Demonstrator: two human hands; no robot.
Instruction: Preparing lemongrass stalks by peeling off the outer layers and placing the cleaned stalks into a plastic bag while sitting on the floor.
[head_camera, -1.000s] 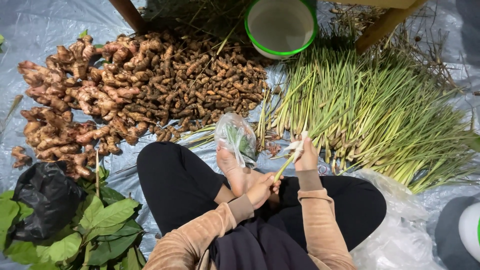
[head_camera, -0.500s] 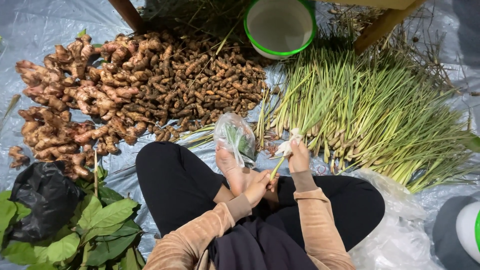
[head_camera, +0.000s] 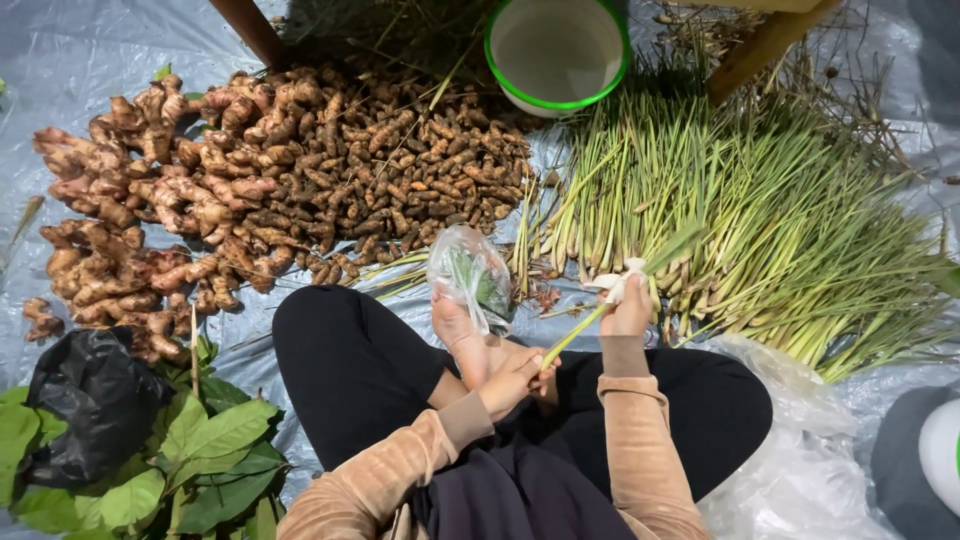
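I sit cross-legged in dark trousers on a grey plastic sheet (head_camera: 90, 60). My right hand (head_camera: 628, 308) grips a lemongrass stalk (head_camera: 572, 338) near its upper part, with a bit of white material at the fingers. My left hand (head_camera: 512, 378) holds the lower end of the same stalk above my lap. A small clear plastic bag (head_camera: 470, 272) with green leaves in it lies by my bare foot (head_camera: 462, 335). A large heap of lemongrass stalks (head_camera: 740, 215) spreads just beyond my right hand.
A pile of ginger roots (head_camera: 130, 220) and smaller turmeric roots (head_camera: 400, 170) lies at the left and centre. A green-rimmed white bowl (head_camera: 557, 50) sits at the top. A black bag (head_camera: 95, 400) and green leaves (head_camera: 210, 450) are at lower left, clear plastic (head_camera: 800, 450) at lower right.
My right hand has shifted slightly along the stalk and the stalk has tilted a little. The piles have not moved.
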